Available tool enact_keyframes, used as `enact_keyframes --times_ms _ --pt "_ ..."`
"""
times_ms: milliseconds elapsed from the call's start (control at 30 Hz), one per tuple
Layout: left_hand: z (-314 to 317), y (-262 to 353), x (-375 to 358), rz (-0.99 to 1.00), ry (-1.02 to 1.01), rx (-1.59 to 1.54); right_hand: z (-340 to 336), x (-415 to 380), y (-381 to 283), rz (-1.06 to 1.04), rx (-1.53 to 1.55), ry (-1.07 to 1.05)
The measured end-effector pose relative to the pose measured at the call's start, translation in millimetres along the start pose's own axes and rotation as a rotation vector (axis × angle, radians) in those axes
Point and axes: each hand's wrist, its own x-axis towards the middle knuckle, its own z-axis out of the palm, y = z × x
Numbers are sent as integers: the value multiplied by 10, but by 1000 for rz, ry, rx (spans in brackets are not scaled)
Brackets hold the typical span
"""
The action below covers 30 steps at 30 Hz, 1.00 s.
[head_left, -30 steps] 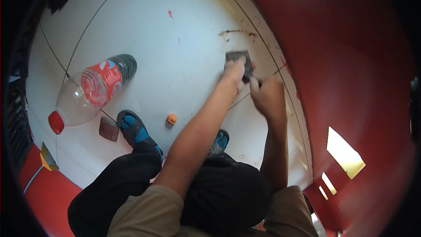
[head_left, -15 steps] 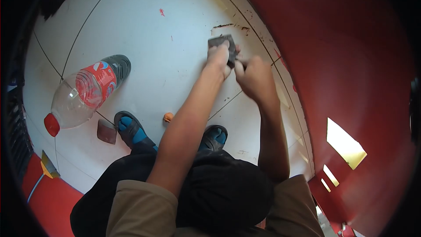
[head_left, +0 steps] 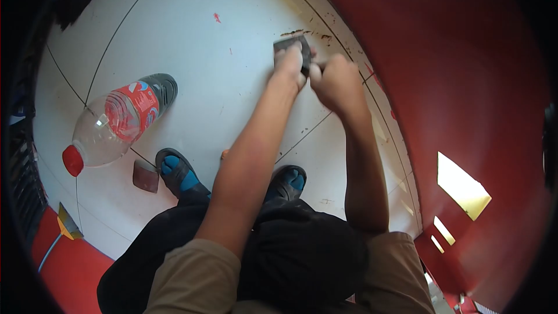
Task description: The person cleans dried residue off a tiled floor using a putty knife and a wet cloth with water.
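Note:
My left hand (head_left: 289,63) grips a dark grey, flat, square-edged block (head_left: 283,44), with the thumb lying across its face. Close beside it on the right is my right hand (head_left: 338,81), its fingers curled closed against the block's right edge. A small dark bit shows by those fingers, but what they hold is hidden. Both hands are over the pale tiled floor (head_left: 192,52), near dark brown marks.
A big clear bottle (head_left: 93,134) with a red cap lies left. Near my left sandal (head_left: 177,174) rests a reddish-brown flat piece (head_left: 145,176). A small orange object (head_left: 225,154) is partly behind my forearm. A red wall (head_left: 465,93) rises on the right.
Both hands have shifted slightly up and away with the block, staying close together. My left forearm now covers most of the small orange object. The view has moved a little.

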Motion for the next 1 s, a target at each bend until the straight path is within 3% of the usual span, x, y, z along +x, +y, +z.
enact_keyframes --times_ms 67,167,233,300,433,533,633,800,833,867,933,1000 --pt "90 57 147 -53 -17 -9 8 -13 6 -1 -4 36" --pt "-192 -216 -241 -90 19 -6 139 -310 155 29 -50 -23" --pt "-265 -264 -358 -104 5 30 191 -422 113 -73 -53 61" --pt "-66 -184 -123 -70 36 -11 -23 -155 50 30 -73 -39" --pt "228 48 218 -109 -62 23 -45 95 44 -108 8 125" --pt "-80 -350 -358 -126 13 66 27 -440 249 30 -51 -21" --pt "-2 -394 -318 -102 4 46 -94 -329 256 170 -47 -82" --pt "268 -169 -38 -113 -37 78 -92 -39 284 -41 13 50" --pt "89 -338 -128 -155 -53 81 -107 -228 232 123 -57 -61" --pt "-43 -470 -314 -117 -9 108 -63 -395 289 143 -111 -111" --pt "-142 -558 -426 -140 -18 133 40 -535 465 22 -29 -1" --pt "-11 -573 -371 -150 -5 112 -28 -420 474 81 -11 -30"
